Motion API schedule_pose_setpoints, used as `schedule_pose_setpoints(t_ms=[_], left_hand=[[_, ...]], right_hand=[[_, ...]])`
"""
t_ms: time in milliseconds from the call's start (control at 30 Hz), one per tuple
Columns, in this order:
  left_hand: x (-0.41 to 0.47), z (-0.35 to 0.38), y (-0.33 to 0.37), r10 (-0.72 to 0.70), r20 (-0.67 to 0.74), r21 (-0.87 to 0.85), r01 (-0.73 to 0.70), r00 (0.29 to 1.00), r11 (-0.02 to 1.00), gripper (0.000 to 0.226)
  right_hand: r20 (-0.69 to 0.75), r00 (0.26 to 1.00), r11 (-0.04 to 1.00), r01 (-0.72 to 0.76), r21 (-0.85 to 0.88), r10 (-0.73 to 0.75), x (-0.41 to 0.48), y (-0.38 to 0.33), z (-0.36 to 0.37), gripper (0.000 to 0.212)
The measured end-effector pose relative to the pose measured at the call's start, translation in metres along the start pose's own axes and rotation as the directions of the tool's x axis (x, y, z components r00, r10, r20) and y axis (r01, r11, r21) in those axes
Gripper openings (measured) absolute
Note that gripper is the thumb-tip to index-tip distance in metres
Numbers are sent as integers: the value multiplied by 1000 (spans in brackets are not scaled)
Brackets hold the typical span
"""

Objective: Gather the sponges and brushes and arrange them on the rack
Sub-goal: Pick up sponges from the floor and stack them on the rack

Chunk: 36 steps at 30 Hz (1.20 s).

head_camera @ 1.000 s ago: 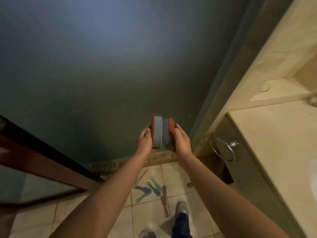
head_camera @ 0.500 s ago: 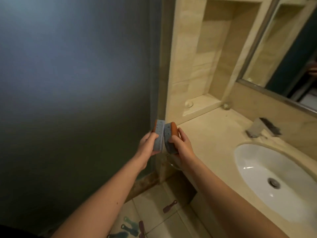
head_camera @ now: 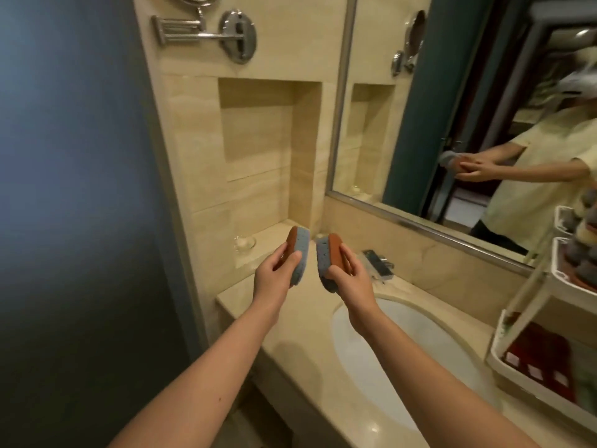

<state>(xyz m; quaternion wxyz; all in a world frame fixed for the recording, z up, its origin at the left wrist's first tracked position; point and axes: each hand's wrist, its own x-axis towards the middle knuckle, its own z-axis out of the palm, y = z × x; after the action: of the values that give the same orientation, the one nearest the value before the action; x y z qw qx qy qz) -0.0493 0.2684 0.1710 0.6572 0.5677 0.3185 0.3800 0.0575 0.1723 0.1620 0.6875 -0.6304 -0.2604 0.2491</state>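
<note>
Two sponges were held upright side by side above the beige stone counter (head_camera: pixel 290 344), just apart from each other. The left sponge (head_camera: pixel 298 253) was gripped in the left hand (head_camera: pixel 273 279) and the right sponge (head_camera: pixel 324 263) in the right hand (head_camera: pixel 350 281). On each, the thumb was pressed to the blue side and the curled fingers to the orange back.

An oval white sink (head_camera: pixel 403 344) was set into the counter below and right of the hands, with a chrome tap (head_camera: pixel 378 261) behind it. A white tiered rack (head_camera: pixel 494 347) was seen at the right edge, well apart from the sponges; its trays were loaded with dark red packets and blurred round items. A small glass dish (head_camera: pixel 244 243) was placed in the wall recess (head_camera: pixel 258 140) beyond the hands, and a large mirror (head_camera: pixel 452 108) was fixed above the tap.

Each sponge was formed of a speckled, porous blue-grey layer backed by a thinner rust-orange layer, with rounded ends. The blue faces were turned toward each other.
</note>
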Motion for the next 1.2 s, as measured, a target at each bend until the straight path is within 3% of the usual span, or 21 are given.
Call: schedule_pose_setpoints(t_ms=[333,567,833,1033,1200], left_hand=[[10,131,1,-5,220,38,-3,976,999,55],[13,209,16,36,442,-30,-25,896,999,52],[17,278,43,108,668,-47,-104,736,993,60],[7,319,61,183,822,-91,-192,540,977,67],[-13,358,74,206,882,-123,-216,423,969,71]], right_hand=[[-220,971,996,87,-28,-91,14,-36,-123,69],[-398,897,980,157,-119,-192,9,-74,-179,67],[-600,731,936,162,-311,-326,-3,-120,-224,63],[-686,626,921,153,-358,-371,-24,-143,-254,65],[-717,561,899,128,-419,-414,-44,-161,-288,62]])
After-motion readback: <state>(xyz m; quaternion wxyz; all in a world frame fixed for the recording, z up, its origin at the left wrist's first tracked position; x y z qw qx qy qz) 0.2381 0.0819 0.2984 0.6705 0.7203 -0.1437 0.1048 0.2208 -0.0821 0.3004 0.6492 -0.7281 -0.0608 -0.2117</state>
